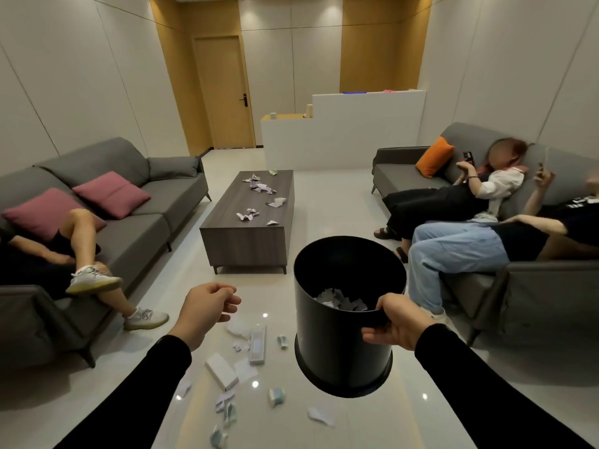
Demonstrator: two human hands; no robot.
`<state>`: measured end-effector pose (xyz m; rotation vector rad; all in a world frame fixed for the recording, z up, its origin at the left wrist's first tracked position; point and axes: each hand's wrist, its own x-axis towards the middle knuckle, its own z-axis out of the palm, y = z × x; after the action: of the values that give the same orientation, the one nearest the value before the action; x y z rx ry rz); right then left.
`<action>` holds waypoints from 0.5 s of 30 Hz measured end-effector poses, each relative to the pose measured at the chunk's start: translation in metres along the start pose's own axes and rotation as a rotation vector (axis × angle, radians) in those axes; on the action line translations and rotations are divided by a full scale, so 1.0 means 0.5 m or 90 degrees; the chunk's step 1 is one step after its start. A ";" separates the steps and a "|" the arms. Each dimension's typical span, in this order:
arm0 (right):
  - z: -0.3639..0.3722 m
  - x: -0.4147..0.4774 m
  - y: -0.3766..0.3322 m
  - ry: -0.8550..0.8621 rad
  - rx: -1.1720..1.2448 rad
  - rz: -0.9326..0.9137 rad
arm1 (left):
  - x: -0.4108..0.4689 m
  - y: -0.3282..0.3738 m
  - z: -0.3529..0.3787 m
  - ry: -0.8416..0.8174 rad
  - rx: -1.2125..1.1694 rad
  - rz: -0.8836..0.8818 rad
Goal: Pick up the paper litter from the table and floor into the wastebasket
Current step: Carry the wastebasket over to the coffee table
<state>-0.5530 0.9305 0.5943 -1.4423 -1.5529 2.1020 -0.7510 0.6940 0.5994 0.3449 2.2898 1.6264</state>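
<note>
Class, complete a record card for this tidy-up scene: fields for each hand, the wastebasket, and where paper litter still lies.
wastebasket: black, paper scraps inside
right hand: grips the wastebasket rim
left hand: loosely curled, holding nothing
coffee table: crumpled paper on top
floor: torn paper and white boxes beneath the hands

A grey sofa on the left carries 2 pink cushions, and a person in white sneakers sprawls on it. Opposite, 2 people sit near an orange cushion. A white counter stands beside a wooden door.
</note>
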 end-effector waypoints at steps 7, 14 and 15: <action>0.030 0.199 -0.190 -0.023 0.053 -0.012 | 0.229 0.065 0.093 0.014 -0.016 -0.004; 0.070 0.427 -0.335 0.019 0.054 -0.019 | 0.511 0.085 0.187 -0.001 -0.036 -0.012; 0.078 0.465 -0.357 0.023 0.060 -0.014 | 0.560 0.091 0.200 -0.009 -0.039 -0.011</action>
<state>-0.7740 1.1269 0.5995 -1.4169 -1.4309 2.0945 -0.9699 0.8992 0.5803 0.3201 2.2209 1.6771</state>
